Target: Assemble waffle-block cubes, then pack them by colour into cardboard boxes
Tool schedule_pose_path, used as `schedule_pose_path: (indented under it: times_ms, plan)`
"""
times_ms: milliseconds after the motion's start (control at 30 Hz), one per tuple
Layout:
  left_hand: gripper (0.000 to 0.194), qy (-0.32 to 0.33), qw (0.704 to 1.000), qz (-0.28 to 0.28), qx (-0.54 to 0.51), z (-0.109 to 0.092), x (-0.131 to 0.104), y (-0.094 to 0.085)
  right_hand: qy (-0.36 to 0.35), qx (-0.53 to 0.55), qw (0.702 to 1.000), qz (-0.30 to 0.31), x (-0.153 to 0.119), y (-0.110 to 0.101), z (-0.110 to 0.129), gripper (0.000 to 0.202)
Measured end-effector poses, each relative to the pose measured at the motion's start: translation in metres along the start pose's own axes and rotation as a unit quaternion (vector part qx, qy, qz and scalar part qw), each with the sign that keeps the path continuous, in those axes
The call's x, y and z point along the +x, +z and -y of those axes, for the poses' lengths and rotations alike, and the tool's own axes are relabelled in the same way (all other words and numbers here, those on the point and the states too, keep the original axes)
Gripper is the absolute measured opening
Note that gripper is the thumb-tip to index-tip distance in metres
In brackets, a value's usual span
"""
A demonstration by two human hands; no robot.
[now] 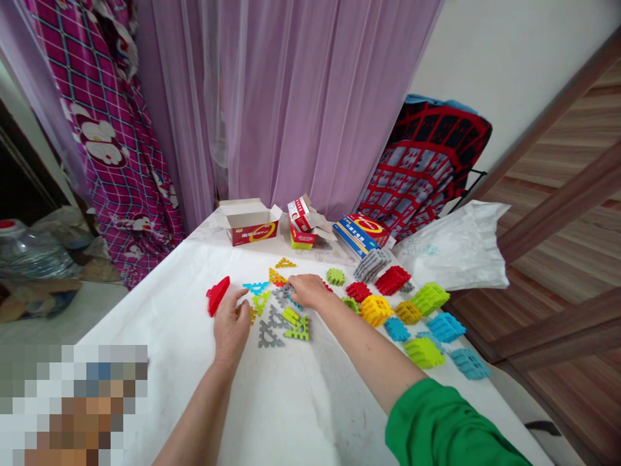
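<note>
My left hand (231, 323) rests on the table with its fingers apart, between a stack of red triangular building pieces (218, 296) and a yellow triangular piece (253, 315) partly hidden by it. My right hand (308, 290) has its fingers curled down over the pile, by a grey triangular piece (280, 296) and a blue one (294, 301). What its fingertips pinch is hidden. Around them lie loose toothed triangles: a blue one (255, 288), a lime one (261, 302), yellow ones (285, 263) and grey ones (270, 334). Nearer me are lime pieces (297, 327).
Stacks of square toothed pieces stand on the right, among them yellow (376, 311), red (392, 280), grey (372, 264) and blue (447, 327). Behind are an open red box (253, 233), a small carton (301, 241) and a blue-red box (361, 234). A white bag (456, 246) lies back right.
</note>
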State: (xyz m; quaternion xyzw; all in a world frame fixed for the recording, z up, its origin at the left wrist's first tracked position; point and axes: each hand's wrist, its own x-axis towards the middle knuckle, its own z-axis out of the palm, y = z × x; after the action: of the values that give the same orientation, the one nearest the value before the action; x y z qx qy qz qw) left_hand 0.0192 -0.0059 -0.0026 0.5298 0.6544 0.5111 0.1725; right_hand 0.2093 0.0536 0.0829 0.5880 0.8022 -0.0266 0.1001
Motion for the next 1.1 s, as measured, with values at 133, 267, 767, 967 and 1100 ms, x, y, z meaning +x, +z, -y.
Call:
schedule_pose_path:
  times_ms: [133,267,767,967,1100]
  plan:
    - [0.033,0.001,1.000,0.000,0.003,-0.001,0.000,0.000,0.017,0.020,0.999,-0.029,-0.005,-0.010,-0.006,0.039]
    - [0.033,0.003,1.000,0.004,0.003,-0.001,0.000,0.000,0.095,0.054,0.993,-0.042,-0.023,-0.018,-0.018,0.040]
    - [0.032,0.014,1.000,0.013,0.011,-0.003,0.000,-0.004,0.016,0.040,0.997,0.057,-0.051,0.004,-0.044,0.033]
    - [0.034,0.008,1.000,0.015,0.017,-0.001,0.000,-0.002,-0.079,0.012,0.995,0.059,-0.061,0.012,-0.045,0.043]
    - [0.034,0.007,1.000,0.014,0.021,0.000,0.000,-0.002,-0.045,-0.019,0.997,0.055,-0.059,0.012,-0.044,0.035]
